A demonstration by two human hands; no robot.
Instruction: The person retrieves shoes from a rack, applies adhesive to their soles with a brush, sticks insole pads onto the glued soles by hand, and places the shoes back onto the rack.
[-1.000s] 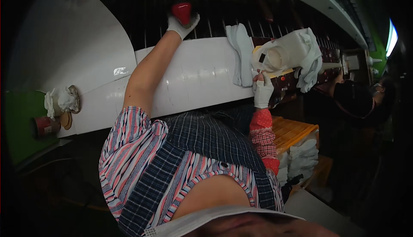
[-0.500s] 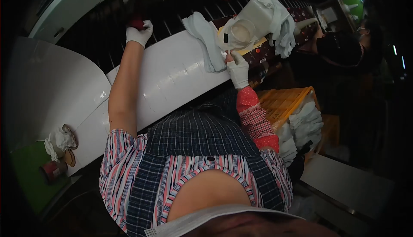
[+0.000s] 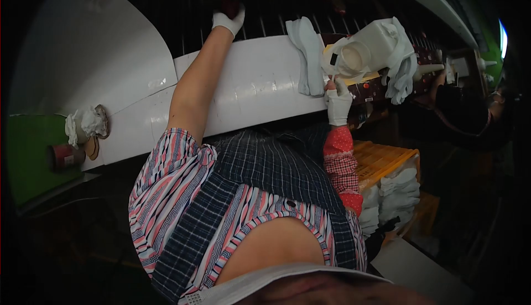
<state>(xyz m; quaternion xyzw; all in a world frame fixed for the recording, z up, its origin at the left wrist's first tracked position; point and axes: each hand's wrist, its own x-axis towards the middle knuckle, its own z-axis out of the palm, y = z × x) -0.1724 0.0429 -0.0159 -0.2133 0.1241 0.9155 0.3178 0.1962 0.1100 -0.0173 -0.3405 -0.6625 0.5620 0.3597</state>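
Note:
My left hand [image 3: 229,22], in a white glove, is closed round a dark red object [image 3: 229,6] over the dark rods [image 3: 265,20] of the machine. My right hand [image 3: 338,105], gloved with bare fingertips showing, is closed beside the dark red control panel [image 3: 378,87], just below a cut white plastic container [image 3: 371,48]. Whatever its fingertips hold is too small to make out. Flat pale blue-grey gloves [image 3: 305,56] lie left of the container on the white work surface [image 3: 249,84]. More pale gloves [image 3: 402,78] hang over the container's right side.
An orange crate [image 3: 387,161] and stacked pale gloves [image 3: 398,191] are below my right forearm. At the far left stand a red can [image 3: 66,155] and a holder with crumpled white material [image 3: 88,123]. Another person [image 3: 464,111] is at the far right.
The whole view has shifted, with the work surface and container now further right. My left hand reaches further over the rods, still round the red object. My right hand remains beside the container.

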